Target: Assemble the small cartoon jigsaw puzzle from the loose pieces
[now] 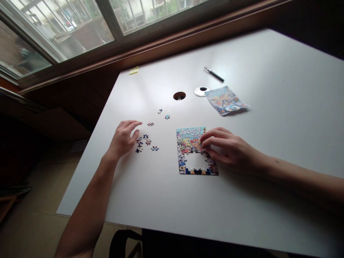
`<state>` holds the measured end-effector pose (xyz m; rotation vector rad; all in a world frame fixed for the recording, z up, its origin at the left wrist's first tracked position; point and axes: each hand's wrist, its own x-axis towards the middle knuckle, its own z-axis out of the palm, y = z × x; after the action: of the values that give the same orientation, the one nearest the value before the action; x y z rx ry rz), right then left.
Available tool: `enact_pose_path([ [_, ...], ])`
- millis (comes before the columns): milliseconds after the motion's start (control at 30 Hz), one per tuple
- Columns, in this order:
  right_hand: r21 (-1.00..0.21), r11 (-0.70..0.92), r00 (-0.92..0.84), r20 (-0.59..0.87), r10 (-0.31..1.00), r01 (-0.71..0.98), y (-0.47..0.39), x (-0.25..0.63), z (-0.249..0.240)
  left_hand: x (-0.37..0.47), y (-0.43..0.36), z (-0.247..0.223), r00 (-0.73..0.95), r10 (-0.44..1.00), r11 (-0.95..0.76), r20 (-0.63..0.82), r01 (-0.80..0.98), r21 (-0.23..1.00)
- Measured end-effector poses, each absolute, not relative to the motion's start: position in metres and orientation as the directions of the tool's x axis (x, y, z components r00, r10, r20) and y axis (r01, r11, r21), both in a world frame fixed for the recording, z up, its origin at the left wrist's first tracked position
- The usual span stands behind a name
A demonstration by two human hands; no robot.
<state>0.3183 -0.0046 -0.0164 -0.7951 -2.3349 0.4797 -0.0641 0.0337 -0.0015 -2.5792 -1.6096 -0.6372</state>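
A jigsaw puzzle [181, 157] with a gap in its lower middle lies on the white table [150, 193]. My right hand [228, 148] reaches over its right side, thumb and fingers pinched together on a puzzle piece at the gap's upper edge; the fingers mostly cover that piece. To the left, my left hand [123, 140] rests beside several loose puzzle pieces [148, 142], its thumb and index finger apart and nothing visible between them. Farther back are single pieces: a reddish piece [150, 124], a light blue piece [167, 116] and a dark-and-white piece [160, 111].
A creased picture sheet [227, 100] lies behind the puzzle, overlapping a round metal cover [201, 91]. Left of the cover is a round hole [179, 96] in the tabletop. A black pen [214, 74] and a yellow sticky note [133, 70] are near the back, below the window [80, 32].
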Motion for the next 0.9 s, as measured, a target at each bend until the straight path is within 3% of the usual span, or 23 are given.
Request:
enact_pose_path([
  [167, -0.543, 0.729, -0.589, 0.449, 0.672, 0.418, -0.003, 0.319, -0.015, -0.057, 0.042, -0.017, 0.511, 0.835, -0.546, 0.202, 0.812, 0.206],
  [333, -0.564, 0.709, -0.562, 0.451, 0.694, 0.423, -0.002, 0.320, -0.016, -0.047, 0.040, -0.015, 0.453, 0.826, -0.546, 0.335, 0.790, 0.279],
  [467, -0.581, 0.695, -0.542, 0.452, 0.708, 0.423, -0.002, 0.320, -0.016, -0.043, 0.034, -0.008, 0.477, 0.809, -0.582, 0.345, 0.732, 0.354],
  [667, -0.598, 0.677, -0.504, 0.464, 0.729, 0.429, -0.002, 0.318, -0.016, -0.040, 0.034, -0.012, 0.411, 0.825, -0.532, 0.388, 0.797, 0.287],
  [900, -0.592, 0.675, -0.507, 0.456, 0.731, 0.441, -0.001, 0.317, -0.016, -0.030, 0.038, -0.014, 0.406, 0.850, -0.508, 0.336, 0.802, 0.314],
])
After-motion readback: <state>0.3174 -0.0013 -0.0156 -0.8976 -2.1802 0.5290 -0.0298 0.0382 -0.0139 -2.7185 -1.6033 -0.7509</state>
